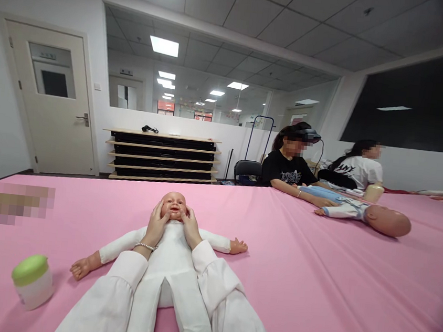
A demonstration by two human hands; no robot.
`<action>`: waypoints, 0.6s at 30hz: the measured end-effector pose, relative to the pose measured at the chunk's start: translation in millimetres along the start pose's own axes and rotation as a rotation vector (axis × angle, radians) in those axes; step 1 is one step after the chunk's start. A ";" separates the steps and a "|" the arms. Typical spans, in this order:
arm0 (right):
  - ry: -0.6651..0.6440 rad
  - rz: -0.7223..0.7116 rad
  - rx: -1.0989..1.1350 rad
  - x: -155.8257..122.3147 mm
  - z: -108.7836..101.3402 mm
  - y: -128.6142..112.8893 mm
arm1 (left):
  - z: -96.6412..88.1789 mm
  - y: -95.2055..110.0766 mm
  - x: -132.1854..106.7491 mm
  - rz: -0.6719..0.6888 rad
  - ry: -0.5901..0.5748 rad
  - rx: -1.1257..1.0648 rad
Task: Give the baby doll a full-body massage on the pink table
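A baby doll (169,245) with a white cloth body lies on its back on the pink-covered table, arms spread and head away from me. My left hand (157,222) cups one side of its head, with the fingers curved along the side and the thumb on the cheek near the mouth. On the opposite side, my right hand (190,226) holds the head in the same way, its thumb also by the mouth. A jar with a green lid (32,281) stands on the cloth at the left, apart from my hands.
Across the pink table (292,284) at the right, a person in a black shirt (290,168) handles another doll (359,212) in blue and white clothes. A cream bottle (374,191) stands behind that doll. Further back sits a person in white (358,170).
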State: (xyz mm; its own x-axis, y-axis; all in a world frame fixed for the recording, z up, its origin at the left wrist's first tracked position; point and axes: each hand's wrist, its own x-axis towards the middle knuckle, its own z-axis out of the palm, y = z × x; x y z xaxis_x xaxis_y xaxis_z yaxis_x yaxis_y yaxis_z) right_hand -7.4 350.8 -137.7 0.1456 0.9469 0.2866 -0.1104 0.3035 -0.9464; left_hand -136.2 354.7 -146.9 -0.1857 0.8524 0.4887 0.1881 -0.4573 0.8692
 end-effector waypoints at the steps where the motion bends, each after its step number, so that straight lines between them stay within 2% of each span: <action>1: -0.011 -0.005 -0.004 -1.2 0.2 -1.6 | 0.3 2.4 -1.3 -0.008 -0.005 0.009; 5: -0.011 0.008 0.001 -4.9 1.9 -6.6 | 2.1 6.0 -4.9 -0.012 -0.002 0.066; 10: -0.013 0.005 0.012 -2.6 1.6 -3.6 | 2.1 -3.4 -1.8 0.002 0.008 0.083; 18: 0.008 -0.007 0.046 6.0 -0.7 8.2 | 0.4 -1.2 2.0 -0.045 -0.006 -0.012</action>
State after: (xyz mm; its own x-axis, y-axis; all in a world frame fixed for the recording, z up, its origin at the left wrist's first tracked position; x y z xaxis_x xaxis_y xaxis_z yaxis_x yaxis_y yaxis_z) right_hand -6.8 358.9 -143.8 0.1542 0.9441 0.2914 -0.1548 0.3144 -0.9366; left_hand -136.5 357.0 -147.0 -0.1881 0.8736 0.4488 0.1679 -0.4217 0.8911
